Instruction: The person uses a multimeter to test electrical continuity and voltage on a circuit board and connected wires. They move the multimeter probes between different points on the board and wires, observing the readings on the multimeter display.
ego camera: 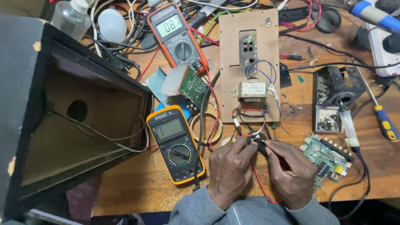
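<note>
Grey sleeves (250, 210) come in at six o'clock, and both hands meet just right of the middle of the wooden workbench (141, 183). Left hand (229, 171) and right hand (291, 173) pinch a small black part (257, 141) between their fingertips, red and black wires running off it. At nine o'clock of the hands lies a yellow meter (175, 143); at eleven o'clock an orange meter (177, 35) with a lit screen. At twelve o'clock sits a brown board (250, 62) carrying a small transformer (252, 90). At three o'clock rests a green circuit board (329, 156), a blue-and-yellow screwdriver (385, 123) beyond it. An open dark speaker box (71, 108) fills the bench's left side, cables tangled along the far edge.
</note>
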